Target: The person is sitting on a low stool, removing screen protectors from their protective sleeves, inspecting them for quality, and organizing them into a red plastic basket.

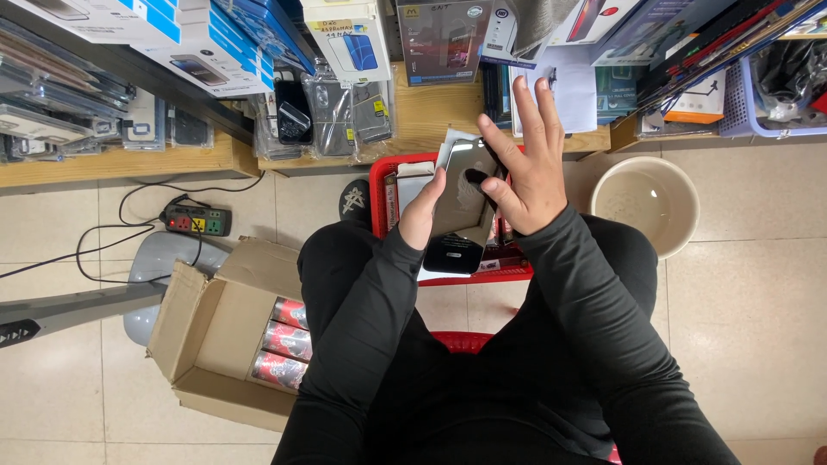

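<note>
Here the phone (461,207) stands lengthwise, top end away from the body.

Open cardboard box (207,331) of red-patterned rolls (280,340) at left, power strip (198,220) behind, beige basin (646,200) at right, wooden shelves (121,162) of what look like packaged phone cases (332,108).

Open floor tile (758,327) at 3 to 4 o'clock gives free passage; red basket (379,185) blocks 12, beige basin (646,196) at 2, cardboard box (207,336) at 8, power strip (196,220) at 10, packed wooden shelf (431,112) beyond.
</note>
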